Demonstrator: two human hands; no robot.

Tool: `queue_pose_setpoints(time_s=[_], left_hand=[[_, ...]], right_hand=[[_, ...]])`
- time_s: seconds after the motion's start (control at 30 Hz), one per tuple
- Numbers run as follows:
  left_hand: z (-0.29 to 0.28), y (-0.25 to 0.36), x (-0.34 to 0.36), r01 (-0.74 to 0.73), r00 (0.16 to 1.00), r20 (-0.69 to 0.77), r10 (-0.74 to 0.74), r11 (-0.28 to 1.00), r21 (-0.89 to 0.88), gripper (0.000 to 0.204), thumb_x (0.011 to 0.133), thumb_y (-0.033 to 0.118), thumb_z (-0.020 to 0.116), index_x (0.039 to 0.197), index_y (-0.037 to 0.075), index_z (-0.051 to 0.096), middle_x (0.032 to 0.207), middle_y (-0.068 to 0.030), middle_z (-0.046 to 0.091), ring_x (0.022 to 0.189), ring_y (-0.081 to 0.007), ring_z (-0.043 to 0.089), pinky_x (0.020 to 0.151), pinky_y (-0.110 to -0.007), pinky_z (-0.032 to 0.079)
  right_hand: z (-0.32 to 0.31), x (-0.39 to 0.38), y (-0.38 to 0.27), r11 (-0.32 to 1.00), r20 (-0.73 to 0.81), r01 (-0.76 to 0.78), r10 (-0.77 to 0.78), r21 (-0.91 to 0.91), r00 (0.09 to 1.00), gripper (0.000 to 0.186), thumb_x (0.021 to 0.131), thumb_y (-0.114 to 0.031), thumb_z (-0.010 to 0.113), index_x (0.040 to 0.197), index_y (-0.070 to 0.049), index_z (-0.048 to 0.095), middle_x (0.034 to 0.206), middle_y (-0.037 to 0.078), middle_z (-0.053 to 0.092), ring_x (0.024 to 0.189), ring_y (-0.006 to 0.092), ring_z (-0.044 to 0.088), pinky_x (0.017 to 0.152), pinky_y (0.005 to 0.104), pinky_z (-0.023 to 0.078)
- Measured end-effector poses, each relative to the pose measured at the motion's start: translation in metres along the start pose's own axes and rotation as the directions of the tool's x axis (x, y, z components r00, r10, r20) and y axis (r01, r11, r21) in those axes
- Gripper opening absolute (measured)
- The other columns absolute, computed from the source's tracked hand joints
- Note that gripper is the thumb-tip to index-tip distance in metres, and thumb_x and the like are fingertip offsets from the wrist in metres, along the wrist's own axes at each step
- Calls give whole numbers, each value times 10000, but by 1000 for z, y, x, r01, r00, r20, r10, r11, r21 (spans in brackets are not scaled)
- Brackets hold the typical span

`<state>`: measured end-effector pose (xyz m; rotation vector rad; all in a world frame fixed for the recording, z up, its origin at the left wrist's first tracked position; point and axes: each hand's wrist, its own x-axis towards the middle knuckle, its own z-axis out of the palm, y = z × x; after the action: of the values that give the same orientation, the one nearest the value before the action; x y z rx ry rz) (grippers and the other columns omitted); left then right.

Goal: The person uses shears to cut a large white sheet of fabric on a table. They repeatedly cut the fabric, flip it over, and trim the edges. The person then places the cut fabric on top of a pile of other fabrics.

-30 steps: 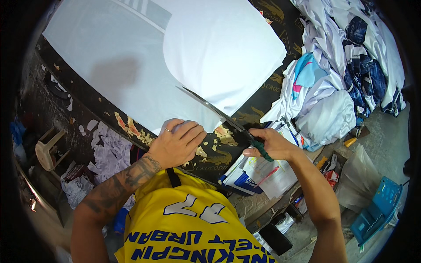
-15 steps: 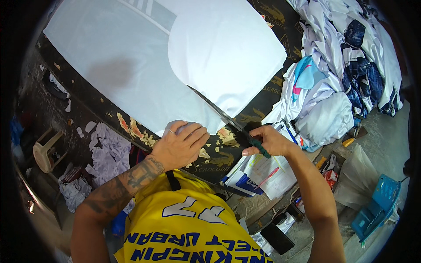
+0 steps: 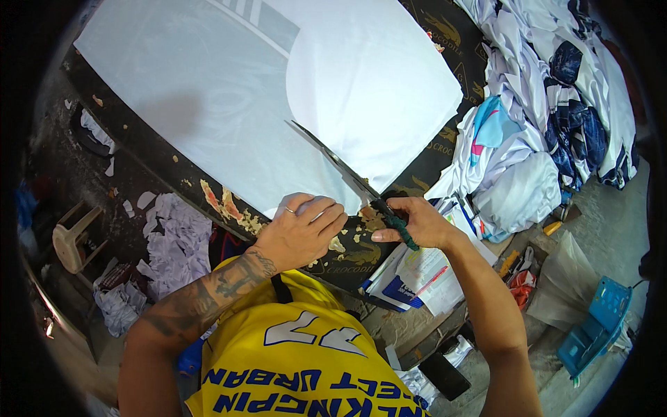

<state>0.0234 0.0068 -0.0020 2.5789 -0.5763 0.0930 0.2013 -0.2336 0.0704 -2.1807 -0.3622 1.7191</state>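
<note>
A large white and pale grey fabric piece (image 3: pixel 229 104), with a curved edge between its two tones, lies spread on the dark patterned table. My left hand (image 3: pixel 309 224) rests on its near edge, fingers close together and bent a little; the thumb is hidden. My right hand (image 3: pixel 417 224) grips a pair of scissors (image 3: pixel 338 161) by handles wrapped in dark green. The long dark blade slants away to the left across the fabric, its tip beside the curved edge. Whether a second blade lies under the cloth is hidden.
The worn black table (image 3: pixel 132 142) has a peeling edge. White and navy garments (image 3: pixel 517 153) pile up at right. Papers (image 3: pixel 434 278) and a red pen lie beside my right forearm. A phone (image 3: pixel 445 377), a blue plastic seat (image 3: pixel 597 326), a stool (image 3: pixel 69 243) and white scraps (image 3: pixel 177 233) are lower down.
The view has shifted slightly, so the cloth and my left hand appear farther right. Against the cloth, the scissors' tip has moved a little left and away from me.
</note>
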Motion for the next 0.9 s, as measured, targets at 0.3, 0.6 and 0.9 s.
queue_pose_setpoints(time_s=[0.3,0.6,0.9], left_hand=[[-8,-4,5,69,997,44,-61,971,-230,453,907,247,710,1320,71,655,1383,-64,610,1354,-247,529,1154,-475,367],[-131,-111,-21,163,975,204,-83,895,-416,216,849,33,689,1064,24,697,1200,-115,669,1254,-341,608,1110,-511,431],[-143,-195,-20,110,848,479,225,811,-575,241,817,19,700,1057,29,684,1261,-116,618,1349,-334,529,1149,-504,418]], right_hand=[[31,-5,-28,991,-116,-19,34,130,993,588,776,-504,975,942,7,737,692,1,551,691,117,498,637,339,434],[87,1,-97,944,-232,-85,165,319,959,733,744,-684,911,854,19,734,765,159,688,743,302,676,746,413,535],[121,28,-173,792,-298,-51,289,609,910,726,750,-639,933,934,34,732,721,109,666,698,207,619,687,382,514]])
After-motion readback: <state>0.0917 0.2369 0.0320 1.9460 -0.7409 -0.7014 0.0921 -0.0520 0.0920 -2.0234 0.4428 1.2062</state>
